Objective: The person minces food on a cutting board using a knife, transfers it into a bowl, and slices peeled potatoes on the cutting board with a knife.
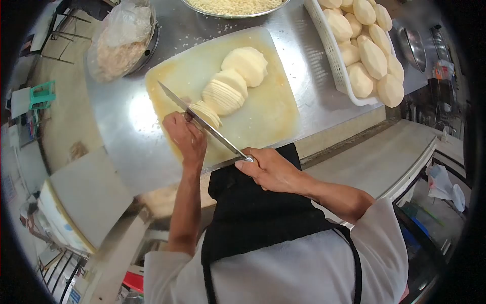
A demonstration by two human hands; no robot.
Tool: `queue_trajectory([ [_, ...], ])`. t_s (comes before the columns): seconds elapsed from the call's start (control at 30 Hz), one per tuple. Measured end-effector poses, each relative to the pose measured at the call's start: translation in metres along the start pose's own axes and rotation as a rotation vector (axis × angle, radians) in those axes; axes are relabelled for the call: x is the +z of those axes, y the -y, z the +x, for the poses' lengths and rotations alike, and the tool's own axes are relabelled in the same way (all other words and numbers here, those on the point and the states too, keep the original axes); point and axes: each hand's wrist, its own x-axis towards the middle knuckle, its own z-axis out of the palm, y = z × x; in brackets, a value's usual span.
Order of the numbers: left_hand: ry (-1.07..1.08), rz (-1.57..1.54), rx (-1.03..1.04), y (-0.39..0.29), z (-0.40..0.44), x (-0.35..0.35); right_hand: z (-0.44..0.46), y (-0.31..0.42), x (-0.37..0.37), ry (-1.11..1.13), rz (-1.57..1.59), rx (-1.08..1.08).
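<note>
My right hand (pixel 268 168) grips a long kitchen knife (pixel 215 133) by its handle, near the front edge of the cutting board (pixel 273 109). The blade slants up and left across the board, beside the thin potato slices (pixel 206 112). Curled fingers of my left hand (pixel 187 134) rest close against the blade at the near end of those slices; whether they pinch anything is hidden. Behind lies a sliced peeled potato (pixel 225 92), its slices still fanned together. Another peeled potato (pixel 245 66) sits farther back on the board.
A white plastic basket (pixel 331 61) full of peeled potatoes stands at the right. At the back is a metal bowl (pixel 238 13) of pale chopped bits. A bag-lined bowl (pixel 121 53) stands at the left of the steel table (pixel 119 111). Small scraps dot the metal.
</note>
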Motion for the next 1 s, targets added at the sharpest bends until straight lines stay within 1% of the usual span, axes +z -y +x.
queue_trajectory([
  [0.1,0.009,-0.003,0.035,0.000,0.003,0.000,0.007,0.002,0.000,0.031,-0.020,0.043],
  [0.13,0.010,0.001,0.045,0.001,0.003,-0.001,0.017,0.001,0.001,0.039,-0.036,0.026],
  [0.27,0.021,0.012,0.034,0.004,0.002,0.000,0.075,-0.032,0.023,-0.018,-0.067,-0.101],
  [0.3,0.021,0.007,0.044,0.007,0.001,-0.002,0.081,-0.026,0.025,-0.050,-0.064,-0.151],
  [0.33,0.024,0.000,0.047,0.009,-0.003,-0.002,0.081,-0.023,0.021,-0.013,-0.030,-0.073],
  [0.4,-0.002,0.049,-0.030,0.001,-0.014,-0.003,0.074,-0.013,0.006,0.065,0.039,0.090],
  [0.43,-0.026,0.074,-0.063,-0.004,-0.013,-0.003,0.081,-0.021,-0.003,0.092,0.068,0.091],
  [0.5,0.084,0.102,-0.239,-0.007,-0.028,-0.014,0.096,-0.048,-0.015,0.158,0.131,0.093],
  [0.53,0.138,0.118,-0.328,-0.013,-0.033,-0.024,0.098,-0.050,-0.015,0.155,0.139,0.068],
  [0.57,0.247,0.086,-0.514,-0.019,-0.037,-0.035,0.098,-0.052,-0.013,0.151,0.151,0.044],
  [0.67,0.257,-0.404,-0.844,-0.002,-0.049,-0.047,0.090,-0.049,-0.004,0.097,0.144,0.019],
  [0.77,-0.002,-0.125,-0.348,0.006,-0.057,-0.052,0.081,-0.038,0.001,0.069,0.124,0.007],
  [0.83,0.113,-0.031,0.002,0.007,-0.066,-0.053,0.075,-0.038,0.006,0.067,0.089,0.007],
  [0.93,0.052,0.108,0.044,0.010,-0.066,-0.059,0.074,-0.036,0.008,0.051,0.008,-0.046],
  [1.0,-0.110,-0.138,-0.288,0.024,-0.069,-0.055,0.066,-0.040,0.009,0.042,-0.030,-0.083],
])
